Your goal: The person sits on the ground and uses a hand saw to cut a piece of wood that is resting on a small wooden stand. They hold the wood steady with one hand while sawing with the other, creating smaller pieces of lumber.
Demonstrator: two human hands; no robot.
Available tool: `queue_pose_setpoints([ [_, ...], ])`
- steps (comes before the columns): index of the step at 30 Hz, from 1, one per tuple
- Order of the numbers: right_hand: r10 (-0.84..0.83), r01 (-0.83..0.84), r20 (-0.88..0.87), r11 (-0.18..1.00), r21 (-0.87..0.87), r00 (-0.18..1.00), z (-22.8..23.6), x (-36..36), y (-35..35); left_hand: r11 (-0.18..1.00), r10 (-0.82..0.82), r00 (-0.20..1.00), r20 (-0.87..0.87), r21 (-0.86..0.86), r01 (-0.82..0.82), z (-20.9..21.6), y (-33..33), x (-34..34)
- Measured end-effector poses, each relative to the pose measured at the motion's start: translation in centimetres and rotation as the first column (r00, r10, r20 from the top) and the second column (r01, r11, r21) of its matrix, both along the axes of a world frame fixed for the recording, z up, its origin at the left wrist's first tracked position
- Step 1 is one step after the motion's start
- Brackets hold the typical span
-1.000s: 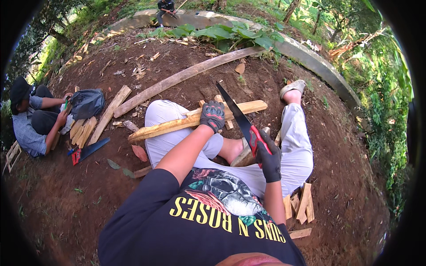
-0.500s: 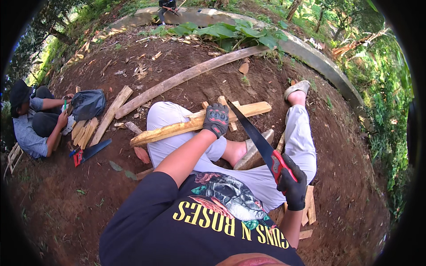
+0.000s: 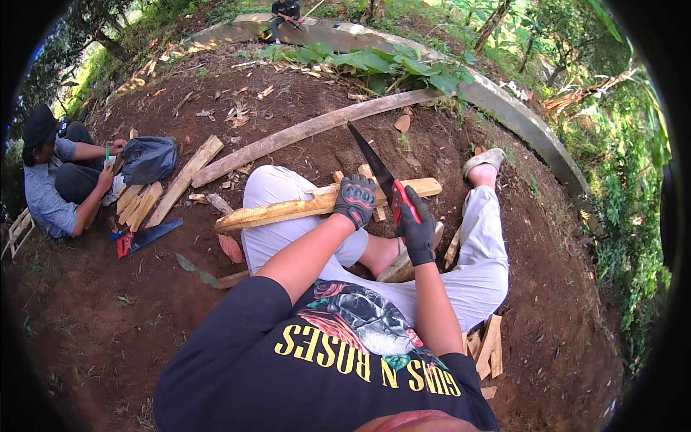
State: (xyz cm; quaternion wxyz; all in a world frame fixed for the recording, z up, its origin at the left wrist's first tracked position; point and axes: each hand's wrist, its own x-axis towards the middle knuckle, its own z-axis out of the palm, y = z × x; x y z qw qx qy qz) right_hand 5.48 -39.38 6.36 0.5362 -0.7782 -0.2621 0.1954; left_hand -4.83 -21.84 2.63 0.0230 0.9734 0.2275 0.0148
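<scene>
My gloved left hand (image 3: 356, 199) is closed over a long, rough-edged wooden plank (image 3: 284, 212). The plank lies aslant across my bent left leg, its far end resting over smaller wood pieces. My gloved right hand (image 3: 417, 229) grips the red handle of a handsaw (image 3: 372, 157). Its dark blade points forward and to the left, crossing above the plank just right of my left hand. Whether the teeth touch the wood I cannot tell.
A second handsaw (image 3: 147, 237) lies at the left, near split wood pieces (image 3: 140, 204) and a black plastic bag (image 3: 149, 159). A person (image 3: 63, 180) sits beside them. A long board (image 3: 309, 129) lies ahead. Wood offcuts (image 3: 489, 349) lie by my right hip.
My right hand has moved forward and left with the handsaw, bringing its handle close to the plank. My left hand still holds the plank.
</scene>
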Motion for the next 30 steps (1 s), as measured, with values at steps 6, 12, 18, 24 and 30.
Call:
queue_pose_setpoints([
  [6, -0.086, 0.063, -0.409, 0.996, -0.069, 0.908, 6.5, -3.1, -6.4, 0.992, 0.027, 0.995, -0.093, -0.121, -0.039, 1.4, 0.5, 0.2],
  [12, -0.172, 0.093, -0.416, 0.975, -0.203, 0.893, 16.9, -5.7, -15.6, 1.0, 0.001, 1.0, -0.023, -0.027, -0.002, 0.9, 0.0, -0.2],
  [18, -0.194, 0.122, -0.381, 0.971, -0.204, 0.904, 18.4, -4.0, -13.6, 1.0, -0.017, 1.0, -0.011, -0.002, 0.017, 0.1, 0.0, -0.7],
  [24, -0.156, 0.143, -0.32, 0.988, -0.065, 0.934, 4.7, -1.6, -4.1, 0.999, -0.028, 0.996, -0.081, 0.02, 0.029, 1.5, -0.5, -0.1],
  [30, 0.07, -0.067, -0.078, 0.997, 0.036, 0.994, 0.6, -0.5, -0.8, 1.0, -0.012, 0.995, -0.098, -0.027, 0.009, 1.2, 0.2, -0.1],
])
